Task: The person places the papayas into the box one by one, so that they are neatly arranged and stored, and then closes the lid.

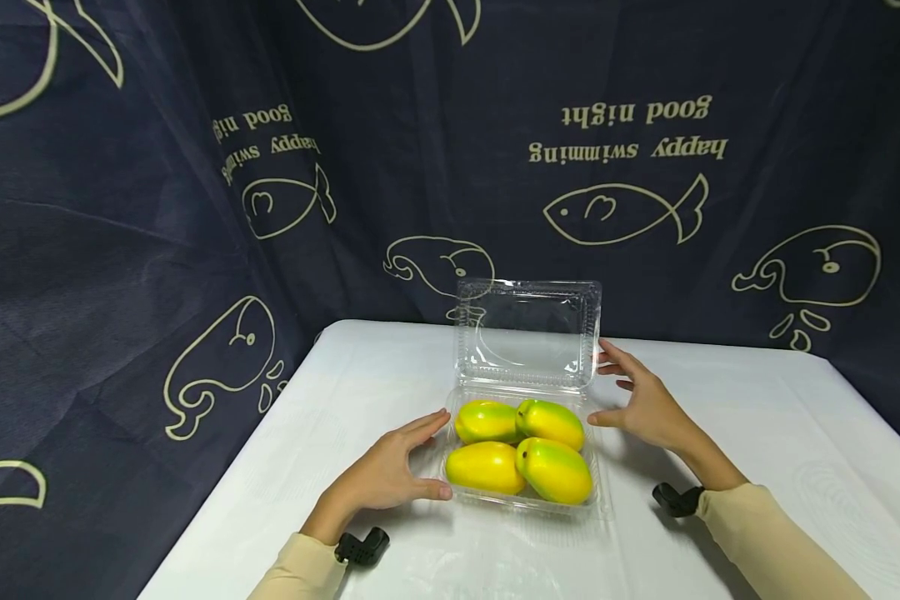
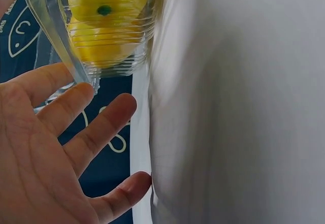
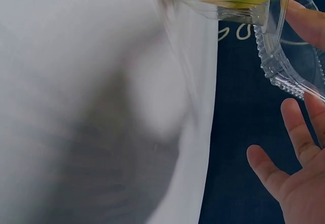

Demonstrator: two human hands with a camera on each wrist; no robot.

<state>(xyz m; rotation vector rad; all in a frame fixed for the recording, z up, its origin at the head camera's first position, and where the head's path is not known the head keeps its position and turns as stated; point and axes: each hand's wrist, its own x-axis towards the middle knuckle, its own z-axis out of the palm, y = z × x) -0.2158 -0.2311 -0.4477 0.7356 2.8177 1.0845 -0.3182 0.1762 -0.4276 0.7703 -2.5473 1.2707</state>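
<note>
A clear plastic clamshell box point(image 1: 506, 502) stands on the table with its lid point(image 1: 528, 333) raised upright at the back. Several yellow-green mangoes point(image 1: 487, 468) fill its base in two rows. My left hand point(image 1: 386, 473) is at the box's left side, fingers spread and thumb by the front corner. In the left wrist view, fingertips point(image 2: 84, 93) meet the clear rim. On the other side, my right hand point(image 1: 651, 408) has its thumb at the base's right rim and its upper fingers at the lid's right edge. The right wrist view shows those fingers extended, palm bare.
A white cloth covers the table point(image 1: 720, 500). Behind and to the left hangs a dark curtain point(image 1: 450, 167) with pale fish and whale drawings, close to the table's back edge. Each wrist carries a small black camera point(image 1: 362, 547).
</note>
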